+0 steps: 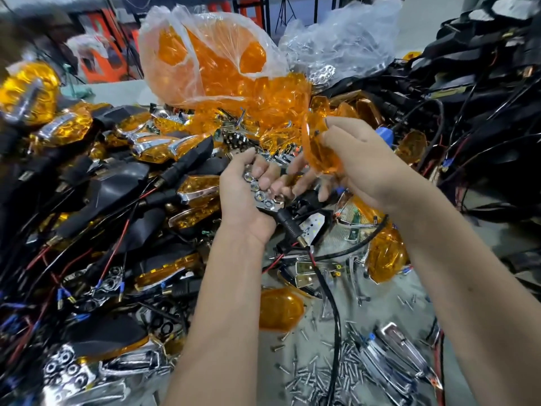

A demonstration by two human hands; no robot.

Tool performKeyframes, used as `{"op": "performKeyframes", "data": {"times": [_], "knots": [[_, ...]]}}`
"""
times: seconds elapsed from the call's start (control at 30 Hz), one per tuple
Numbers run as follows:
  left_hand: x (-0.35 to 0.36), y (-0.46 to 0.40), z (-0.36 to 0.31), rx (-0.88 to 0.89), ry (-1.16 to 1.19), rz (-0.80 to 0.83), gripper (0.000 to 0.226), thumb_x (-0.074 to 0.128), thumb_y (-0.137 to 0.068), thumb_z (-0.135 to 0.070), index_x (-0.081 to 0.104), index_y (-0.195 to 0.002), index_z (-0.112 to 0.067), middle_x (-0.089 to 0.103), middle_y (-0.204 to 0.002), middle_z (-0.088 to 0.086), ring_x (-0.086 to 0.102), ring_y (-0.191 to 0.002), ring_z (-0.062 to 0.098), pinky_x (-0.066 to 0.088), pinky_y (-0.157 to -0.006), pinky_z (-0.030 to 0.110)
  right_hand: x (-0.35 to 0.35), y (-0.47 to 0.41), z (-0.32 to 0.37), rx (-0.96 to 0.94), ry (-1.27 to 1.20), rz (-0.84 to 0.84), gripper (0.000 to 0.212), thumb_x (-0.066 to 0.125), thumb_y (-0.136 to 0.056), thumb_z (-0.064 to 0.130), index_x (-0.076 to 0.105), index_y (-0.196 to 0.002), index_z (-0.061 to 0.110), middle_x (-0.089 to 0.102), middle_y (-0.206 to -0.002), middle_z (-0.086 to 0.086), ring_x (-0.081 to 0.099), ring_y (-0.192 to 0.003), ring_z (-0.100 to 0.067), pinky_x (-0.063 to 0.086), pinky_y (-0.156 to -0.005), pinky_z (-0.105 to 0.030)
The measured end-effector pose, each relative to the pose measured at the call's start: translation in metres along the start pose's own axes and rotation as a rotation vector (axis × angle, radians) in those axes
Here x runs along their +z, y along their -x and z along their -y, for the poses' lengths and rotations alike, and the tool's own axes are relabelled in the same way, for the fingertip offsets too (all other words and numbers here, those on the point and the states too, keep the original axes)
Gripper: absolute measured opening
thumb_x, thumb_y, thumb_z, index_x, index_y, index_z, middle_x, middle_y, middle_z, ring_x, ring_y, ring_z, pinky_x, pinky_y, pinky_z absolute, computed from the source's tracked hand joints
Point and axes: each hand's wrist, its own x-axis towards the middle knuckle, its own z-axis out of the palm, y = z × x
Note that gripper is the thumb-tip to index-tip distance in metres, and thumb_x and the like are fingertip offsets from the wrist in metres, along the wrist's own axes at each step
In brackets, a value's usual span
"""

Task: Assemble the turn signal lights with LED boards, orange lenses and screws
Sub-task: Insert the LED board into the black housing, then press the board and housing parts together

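The left hand (248,189) curls its fingers around a black signal housing with a chrome honeycomb LED reflector (263,197), while the right hand (351,162) pinches a translucent orange plastic lens (320,150) just above it. Brought down tilted, the lens may seat crookedly, or slip into the cluttered desk (389,312) pile below.

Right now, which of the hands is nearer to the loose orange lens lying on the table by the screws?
Left. The left hand, gripping a light housing, is above the loose orange lens; the right hand, holding another orange lens, is farther up and right.
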Motion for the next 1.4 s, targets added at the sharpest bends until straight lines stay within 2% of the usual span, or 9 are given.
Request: {"op": "performKeyframes", "data": {"times": [0.07,0.17,0.27,0.43,0.7,0.9,1.03,1.2,1.4], "knots": [[-0.001,-0.001,0.0,-0.01,0.056,-0.02,0.05,0.047,-0.101,-0.03,0.039,-0.053,-0.019,0.036,-0.049,0.0,0.037,-0.044,0.016,0.042,-0.054,0.025,0.014,-0.007,0.001,-0.09,-0.028,-0.047,0.014,0.041,-0.092,0.003,0.04,-0.086,0.015,0.054,-0.091,-0.049,0.055,-0.048,-0.027,0.032,-0.037,-0.022],[-0.003,-0.001,-0.002,-0.015,0.143,-0.005,0.047,0.05,-0.099,-0.032,0.04,-0.055,-0.016,0.036,-0.05,0.0,0.038,-0.05,0.018,0.044,-0.059,0.027,0.026,-0.017,0.005,-0.187,-0.149,-0.105,0.025,0.045,-0.083,-0.001,0.033,-0.081,0.021,0.049,-0.076,-0.032,0.041,-0.047,-0.015,0.025,-0.042,-0.022],[-0.004,-0.001,-0.003,-0.014,0.139,0.018,0.047,0.049,-0.098,-0.034,0.04,-0.055,-0.016,0.037,-0.053,0.0,0.04,-0.053,0.018,0.046,-0.06,0.028,0.027,-0.023,0.006,-0.211,-0.092,-0.129,0.025,0.058,-0.08,0.003,0.047,-0.097,0.018,0.044,-0.083,-0.014,0.034,-0.059,-0.021,0.03,-0.047,-0.027],[-0.007,-0.004,-0.004,0.023,0.123,0.025,0.048,0.046,-0.097,-0.036,0.042,-0.054,-0.014,0.041,-0.059,0.004,0.045,-0.059,0.021,0.048,-0.062,0.03,0.024,-0.028,-0.001,-0.178,-0.12,-0.029,0.054,0.04,-0.079,0.001,0.062,-0.123,0.024,0.057,-0.085,-0.022,0.03,-0.056,-0.024,0.027,-0.045,-0.025],[-0.002,-0.003,-0.008,0.106,0.017,-0.07,0.055,0.043,-0.101,-0.036,0.041,-0.05,-0.015,0.043,-0.059,0.005,0.047,-0.056,0.018,0.043,-0.058,0.029,0.025,-0.027,-0.019,-0.243,0.27,-0.177,0.048,0.057,-0.076,0.007,0.054,-0.121,0.026,0.059,-0.099,0.005,0.051,-0.07,-0.012,0.044,-0.062,-0.022],[0.001,-0.004,-0.005,0.194,-0.185,-0.208,0.059,0.042,-0.105,-0.039,0.039,-0.049,-0.019,0.047,-0.056,-0.001,0.05,-0.058,0.018,0.045,-0.065,0.033,0.045,-0.02,-0.018,-0.436,0.263,-0.114,0.046,0.055,-0.075,-0.014,0.05,-0.115,0.007,0.068,-0.086,-0.009,0.069,-0.074,-0.016,0.053,-0.063,-0.028],[-0.004,-0.004,-0.001,0.144,-0.255,-0.358,0.042,0.053,-0.1,-0.047,0.052,-0.066,-0.021,0.063,-0.072,-0.003,0.064,-0.078,0.021,0.052,-0.07,0.035,0.055,-0.017,-0.02,-0.413,0.412,0.0,0.034,0.067,-0.089,0.007,0.058,-0.121,0.018,0.066,-0.09,0.006,0.066,-0.081,-0.017,0.055,-0.076,-0.039],[-0.004,-0.005,-0.007,0.124,-0.155,-0.455,0.037,0.057,-0.099,-0.041,0.057,-0.069,-0.021,0.055,-0.056,-0.011,0.061,-0.06,0.011,0.055,-0.058,0.028,0.049,-0.021,-0.021,-0.253,0.423,0.186,0.034,0.069,-0.095,0.028,0.063,-0.129,0.027,0.061,-0.101,0.024,0.061,-0.1,-0.002,0.044,-0.082,-0.018],[-0.007,-0.005,-0.009,0.069,-0.106,-0.385,0.037,0.057,-0.099,-0.048,0.066,-0.08,-0.017,0.073,-0.09,0.005,0.072,-0.086,0.027,0.061,-0.07,0.04,0.047,-0.022,-0.024,-0.205,0.087,-0.029,0.039,0.081,-0.082,0.044,0.072,-0.11,0.018,0.075,-0.091,0.0,0.073,-0.081,-0.014,0.06,-0.065,-0.034]]}}
